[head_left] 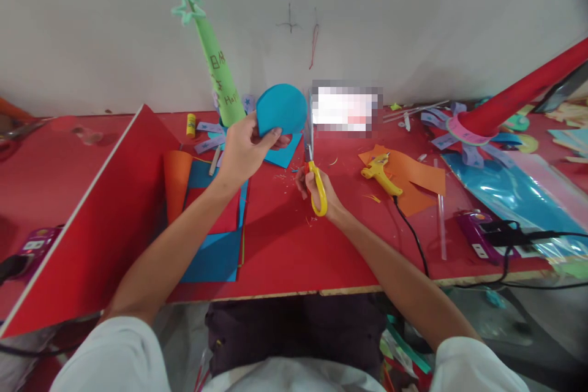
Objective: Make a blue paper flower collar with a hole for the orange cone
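Note:
My left hand (245, 150) is closed on a round blue paper piece (281, 109), held up above the red table (285, 239). My right hand (316, 187) grips yellow-handled scissors (313, 171), fingers through the loops, blades pointing up toward the blue piece's right edge. Small paper scraps lie on the table between the hands. A blue offcut (282, 156) lies just below the held piece.
A green paper cone with a star (215, 64) stands behind my left hand. Orange, red and blue sheets (211, 220) lie left. A yellow glue gun (381, 174) rests on orange paper at right, its cord running off the edge. A red cone (519, 95), blue film, purple device sit far right.

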